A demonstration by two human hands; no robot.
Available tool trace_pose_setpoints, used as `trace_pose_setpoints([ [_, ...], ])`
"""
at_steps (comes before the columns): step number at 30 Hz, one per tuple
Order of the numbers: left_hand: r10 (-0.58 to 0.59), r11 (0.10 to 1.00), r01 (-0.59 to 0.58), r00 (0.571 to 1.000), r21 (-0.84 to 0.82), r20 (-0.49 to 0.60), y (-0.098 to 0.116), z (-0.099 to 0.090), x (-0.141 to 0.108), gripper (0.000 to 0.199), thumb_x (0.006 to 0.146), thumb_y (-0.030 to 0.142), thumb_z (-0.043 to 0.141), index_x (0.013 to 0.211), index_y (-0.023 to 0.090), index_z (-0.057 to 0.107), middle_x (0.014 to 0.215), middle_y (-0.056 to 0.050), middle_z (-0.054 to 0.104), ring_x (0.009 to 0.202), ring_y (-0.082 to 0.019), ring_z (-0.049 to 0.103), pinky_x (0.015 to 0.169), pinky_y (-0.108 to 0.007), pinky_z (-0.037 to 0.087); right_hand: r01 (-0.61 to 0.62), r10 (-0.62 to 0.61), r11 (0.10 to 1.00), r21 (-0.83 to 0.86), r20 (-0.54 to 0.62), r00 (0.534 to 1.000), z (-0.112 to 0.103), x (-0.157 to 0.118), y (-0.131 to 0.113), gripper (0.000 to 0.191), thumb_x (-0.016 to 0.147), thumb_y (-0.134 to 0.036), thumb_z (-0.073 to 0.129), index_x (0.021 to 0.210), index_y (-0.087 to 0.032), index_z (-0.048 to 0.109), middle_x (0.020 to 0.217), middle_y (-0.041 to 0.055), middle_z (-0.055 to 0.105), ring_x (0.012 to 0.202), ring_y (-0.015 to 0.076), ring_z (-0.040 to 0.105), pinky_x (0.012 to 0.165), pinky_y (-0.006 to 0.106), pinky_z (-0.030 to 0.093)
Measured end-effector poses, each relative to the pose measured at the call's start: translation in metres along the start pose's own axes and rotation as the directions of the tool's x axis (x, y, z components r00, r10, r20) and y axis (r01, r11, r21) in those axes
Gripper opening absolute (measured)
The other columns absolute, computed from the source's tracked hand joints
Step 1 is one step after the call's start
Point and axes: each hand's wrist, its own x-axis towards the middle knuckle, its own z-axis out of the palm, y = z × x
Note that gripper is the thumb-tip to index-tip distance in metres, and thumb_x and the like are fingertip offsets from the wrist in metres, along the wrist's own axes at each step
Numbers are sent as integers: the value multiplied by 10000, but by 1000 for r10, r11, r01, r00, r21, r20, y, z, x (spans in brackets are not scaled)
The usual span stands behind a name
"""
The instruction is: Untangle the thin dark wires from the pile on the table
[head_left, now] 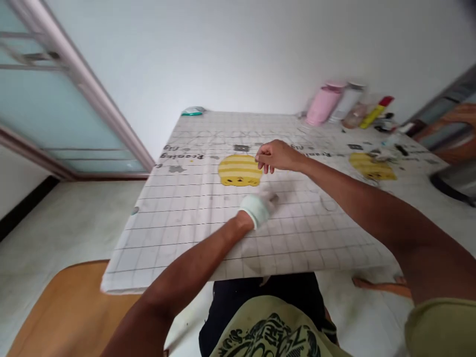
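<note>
My left hand wears a white knitted glove with a pale green cuff. It is low over the middle of the table, and its fingers are smeared by motion. Bare and bent at the wrist, my right hand hovers just beyond it, thumb and forefinger pinched together. Whatever the pinch holds, if anything, is too small to make out. Behind the right fingertips lies a yellow striped animal face printed on the white checked tablecloth.
At the back right stand a pink flask, a white flask and a yellow tube with a red cap. A green-and-white packet lies at the back left corner. A wooden chair seat is at the lower left.
</note>
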Motion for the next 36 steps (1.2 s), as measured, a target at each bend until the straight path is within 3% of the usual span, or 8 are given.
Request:
trace_pose_setpoints([
  [2, -37, 999, 38, 999, 6, -38, -10, -3, 7, 282, 996, 206, 481, 966, 190, 762, 973, -95, 770, 907, -226, 702, 839, -325, 529, -71, 69, 997, -22, -81, 994, -42, -41, 22, 316, 885, -433, 821, 772, -159, 712, 765, 88, 772, 562, 169, 694, 455, 264, 525],
  [5, -266, 964, 259, 947, -61, -183, -20, -7, 12, 328, 1009, 324, 480, 786, 226, 699, 808, -36, 725, 799, -195, 664, 773, -296, 488, -183, 170, 980, -76, -151, 974, -85, -98, 61, 283, 874, -430, 813, 817, -167, 725, 828, 99, 779, 604, 182, 693, 502, 293, 523],
  [8, -362, 931, 345, 914, -120, -184, -19, -9, 14, 359, 985, 380, 499, 687, 233, 635, 729, -11, 682, 753, -186, 635, 730, -292, 457, -291, 239, 901, -320, -192, 952, -101, -138, 99, 181, 906, -346, 720, 824, -186, 737, 812, 74, 763, 643, 191, 677, 560, 308, 481],
  [11, -406, 912, 385, 894, -139, -190, -14, -10, 13, 356, 965, 403, 509, 677, 241, 640, 711, -2, 679, 756, -195, 633, 734, -303, 448, -347, 233, 697, -628, -260, 937, -102, -157, 126, 143, 890, -263, 660, 794, -198, 743, 836, 90, 750, 772, 246, 681, 634, 333, 441],
  [14, -441, 895, 413, 879, -170, -182, -9, -12, 12, 337, 950, 438, 521, 729, 254, 695, 701, 0, 689, 769, -213, 647, 746, -313, 458, -380, 280, 611, -694, -259, 924, -101, -163, 143, 134, 887, -218, 625, 894, -196, 757, 959, 117, 755, 889, 281, 679, 678, 348, 437],
  [20, -464, 883, 438, 869, -169, -170, -6, -13, 10, 320, 924, 460, 536, 745, 263, 713, 710, -5, 702, 773, -225, 657, 772, -325, 478, -212, 191, 628, -748, -116, 975, -104, -163, 167, 322, 896, -179, 630, 1208, -194, 708, 1280, 154, 644, 1117, 303, 622, 806, 351, 464],
  [28, -450, 892, 436, 877, -115, -167, -3, -14, 10, 325, 930, 455, 532, 764, 265, 736, 732, -8, 725, 816, -236, 680, 826, -328, 494, -204, 148, 737, -644, -140, 979, -94, -136, 178, 52, 889, -164, 664, 913, -173, 709, 1089, 132, 680, 936, 251, 633, 787, 330, 436],
  [36, -443, 896, 427, 875, -118, -198, -1, -14, 5, 271, 932, 419, 563, 818, 280, 767, 759, -2, 750, 849, -231, 690, 824, -311, 498, -74, -80, 824, -561, -245, 966, -90, -134, 170, 134, 898, -115, 566, 873, -191, 673, 992, 93, 702, 942, 229, 627, 843, 323, 443],
])
